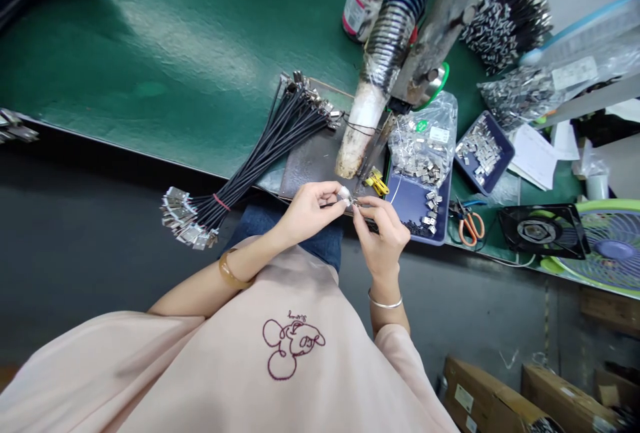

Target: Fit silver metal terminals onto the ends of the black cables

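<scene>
A small part (353, 201) sits between your left hand (311, 213) and right hand (383, 231). On the surface (200, 86) before you, a cable bundle (270, 146) lies left, overhanging the near edge; a tray (443, 218), scissors (469, 227), then a fan (543, 231) lie right.

The green bench (175, 39) carries a clear jar (354, 16) and, by its near edge, a dark board (311, 165) with black cables (267, 139) partly across it. To the board's right lie a blue tray (413, 204), a smaller tray (506, 151), orange-handled scissors (464, 217) and a square black fan (544, 231)
</scene>
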Motion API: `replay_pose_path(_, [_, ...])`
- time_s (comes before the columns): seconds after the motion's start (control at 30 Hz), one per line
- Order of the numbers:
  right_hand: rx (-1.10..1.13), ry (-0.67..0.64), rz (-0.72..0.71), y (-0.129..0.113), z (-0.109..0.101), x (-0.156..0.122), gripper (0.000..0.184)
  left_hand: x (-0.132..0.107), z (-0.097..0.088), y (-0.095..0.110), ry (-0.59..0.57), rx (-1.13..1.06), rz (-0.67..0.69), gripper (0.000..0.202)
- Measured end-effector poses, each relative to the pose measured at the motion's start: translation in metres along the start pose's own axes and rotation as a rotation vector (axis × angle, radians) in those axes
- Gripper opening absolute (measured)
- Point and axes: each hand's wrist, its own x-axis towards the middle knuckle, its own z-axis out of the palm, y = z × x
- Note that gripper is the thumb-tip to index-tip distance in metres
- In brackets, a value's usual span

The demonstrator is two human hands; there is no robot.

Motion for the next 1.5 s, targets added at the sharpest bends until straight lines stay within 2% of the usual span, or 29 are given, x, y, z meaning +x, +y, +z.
replay_pose_path(0.1, [0.155,0.052,0.218,0.001,0.002,-0.002,0.007,-0.004,-0.004,0.004,-0.018,0.024,0.009,0.008])
replay_pose_path(0.2, [0.381,-0.038,0.501,0.003,0.000,-0.004,0.015,-0.007,-0.009,0.009,-0.129,0.004,-0.020,0.013])
replay_pose_path(0.27, [0.387,-0.006,0.568,0.002,-0.005,-0.007,0.016,-0.009,-0.012,0.011,-0.177,-0.020,-0.049,0.015])
replay_pose_path(0.37, [0.189,0.122,0.450,-0.002,-0.013,-0.014,0.012,-0.012,-0.013,0.012,-0.149,-0.019,-0.056,0.015])
replay_pose_path(0.5, [-0.004,-0.065,0.177,-0.009,-0.009,-0.018,0.011,-0.014,-0.012,0.010,-0.160,0.018,-0.030,0.015])
replay_pose_path(0.57, [0.001,-0.114,0.150,-0.012,-0.002,-0.018,0.007,-0.016,-0.013,0.009,-0.188,0.031,-0.017,0.014])
replay_pose_path(0.7, [0.265,-0.157,0.376,-0.015,0.003,-0.020,0.016,-0.018,-0.016,0.006,-0.250,0.044,-0.008,0.012])
replay_pose_path(0.77, [0.325,-0.086,0.488,-0.011,-0.008,-0.020,0.022,-0.019,-0.016,0.005,-0.266,0.004,-0.030,0.012])
replay_pose_path(0.87, [0.119,0.115,0.567,0.009,-0.038,-0.018,0.027,-0.019,-0.015,0.006,-0.245,-0.069,-0.068,0.018])
replay_pose_path(0.9, [0.014,0.122,0.590,0.019,-0.050,-0.016,0.030,-0.019,-0.015,0.006,-0.240,-0.080,-0.072,0.020])
replay_pose_path(0.93, [-0.087,0.057,0.607,0.030,-0.061,-0.015,0.031,-0.018,-0.015,0.007,-0.242,-0.084,-0.071,0.021])
replay_pose_path(1.0, [-0.254,-0.165,0.617,0.052,-0.079,-0.011,0.032,-0.017,-0.015,0.009,-0.263,-0.085,-0.065,0.022])
replay_pose_path(1.07, [-0.352,-0.315,0.601,0.071,-0.089,-0.007,0.030,-0.015,-0.015,0.010,-0.280,-0.085,-0.059,0.023])
replay_pose_path(1.2, [-0.358,-0.408,0.605,0.088,-0.091,-0.003,0.022,-0.012,-0.014,0.007,-0.281,-0.080,-0.047,0.026])
replay_pose_path(1.3, [-0.335,-0.404,0.610,0.088,-0.086,-0.002,0.017,-0.012,-0.012,0.001,-0.232,-0.065,-0.020,0.021])
replay_pose_path(1.4, [-0.330,-0.296,0.611,0.077,-0.079,-0.003,0.016,-0.013,-0.010,-0.003,-0.166,-0.029,0.010,0.010])
replay_pose_path(1.5, [-0.219,-0.080,0.625,0.053,-0.066,-0.005,0.021,-0.012,-0.009,-0.003,-0.138,0.003,0.003,0.007])
